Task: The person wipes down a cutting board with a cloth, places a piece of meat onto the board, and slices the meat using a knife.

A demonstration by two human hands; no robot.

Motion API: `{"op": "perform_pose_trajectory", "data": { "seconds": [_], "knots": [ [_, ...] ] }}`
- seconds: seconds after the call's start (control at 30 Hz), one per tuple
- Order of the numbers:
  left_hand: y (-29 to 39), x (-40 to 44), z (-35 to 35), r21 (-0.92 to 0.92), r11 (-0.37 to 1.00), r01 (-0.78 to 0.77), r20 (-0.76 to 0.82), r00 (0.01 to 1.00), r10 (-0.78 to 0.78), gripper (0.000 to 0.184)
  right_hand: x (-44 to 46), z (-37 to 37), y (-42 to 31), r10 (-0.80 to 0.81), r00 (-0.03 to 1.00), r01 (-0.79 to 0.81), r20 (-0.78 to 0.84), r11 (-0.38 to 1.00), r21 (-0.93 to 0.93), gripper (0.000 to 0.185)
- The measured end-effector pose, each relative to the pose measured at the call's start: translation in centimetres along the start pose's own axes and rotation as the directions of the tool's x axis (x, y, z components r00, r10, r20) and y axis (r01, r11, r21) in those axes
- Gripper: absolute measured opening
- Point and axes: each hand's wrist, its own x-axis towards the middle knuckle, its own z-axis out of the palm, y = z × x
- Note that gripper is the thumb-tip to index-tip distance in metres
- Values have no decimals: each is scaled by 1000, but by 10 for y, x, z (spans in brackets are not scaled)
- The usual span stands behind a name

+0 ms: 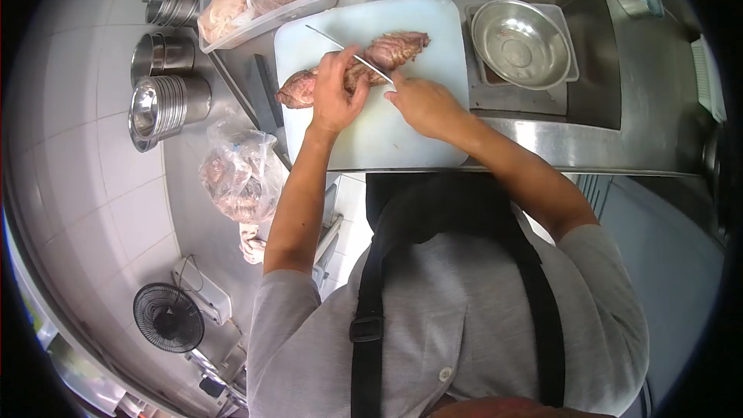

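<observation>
A long piece of browned meat [298, 90] lies across the white cutting board [418, 135], its right part [398, 48] fanned into slices. My left hand [337, 93] presses on the middle of the meat, fingers bent over it and close to the blade. In my right hand [422, 104] is the handle of a knife [329, 36], whose thin blade crosses the meat diagonally and points to the upper left. My right fingers are wrapped round the handle. The cut face under the blade is hidden.
A plastic tub [267, 17] of bagged meat stands upper left, with stacked steel cups [166, 108] beside it. A bag of meat [244, 174] lies left of the board. Right of the board are a steel bowl [520, 42] and a sink [600, 70].
</observation>
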Motion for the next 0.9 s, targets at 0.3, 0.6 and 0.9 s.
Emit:
{"op": "perform_pose_trajectory", "data": {
  "seconds": [0.3,0.6,0.9],
  "knots": [
    [0,2,5,100,993,-60,-51,997,65,57,56,-28,6,-315,897,269,-311,946,-183,35],
    [1,-1,5,86,996,-30,-57,998,34,57,62,-27,4,-306,878,241,-369,947,-212,50],
    [2,-2,7,65,998,-25,-72,997,30,57,83,-29,4,-311,888,218,-340,933,-286,57]
  ]
}}
